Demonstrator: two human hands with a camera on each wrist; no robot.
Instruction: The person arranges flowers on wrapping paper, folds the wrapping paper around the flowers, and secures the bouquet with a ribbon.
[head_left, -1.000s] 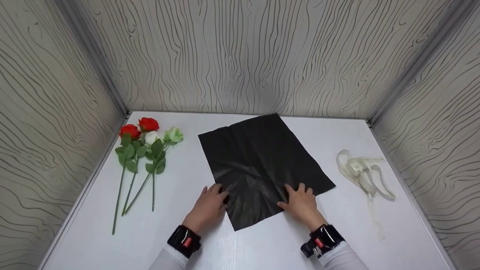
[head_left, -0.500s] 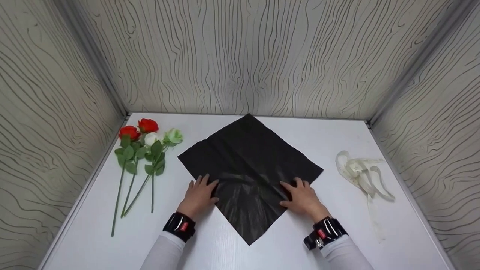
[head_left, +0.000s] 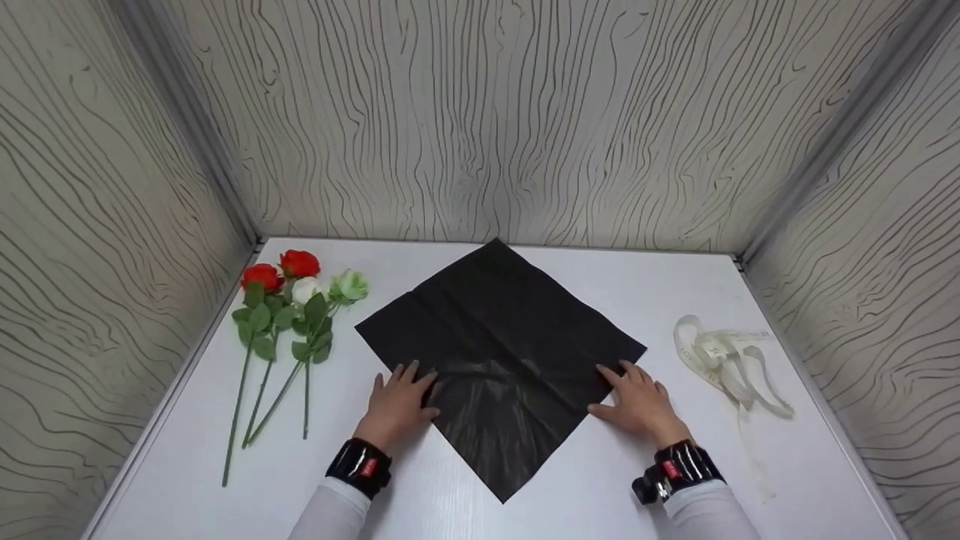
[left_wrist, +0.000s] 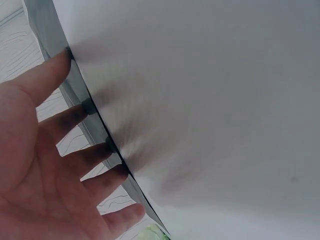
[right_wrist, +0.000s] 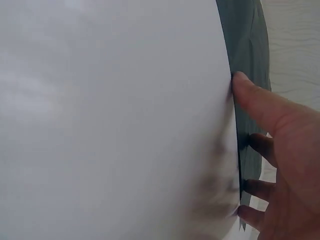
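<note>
A black sheet (head_left: 487, 322) lies flat in the middle of the white table (head_left: 442, 495), turned like a diamond, with one corner at the table's far edge and the opposite one pointing towards the person; creases run across it, and its near part looks shiny. The left hand (head_left: 397, 409) and the right hand (head_left: 637, 405) are well apart, one at each of the two near edges, fingers spread and fairly straight, fingertips touching the sheet; neither is clamped on it. The left wrist view shows the fingertips along the sheet's edge. Each wrist wears a black band with a red label, below which comes a pale sleeve. On the person's left lie two red roses (head_left: 262, 277), a white rose (head_left: 306, 290) and a pale green flower (head_left: 349, 286), heads towards the back, green stems towards the person. On the right lies a loosely looped cream ribbon (head_left: 718, 351), apart from the sheet. Wood-patterned walls (head_left: 480, 135) surround the table's back and sides.
</note>
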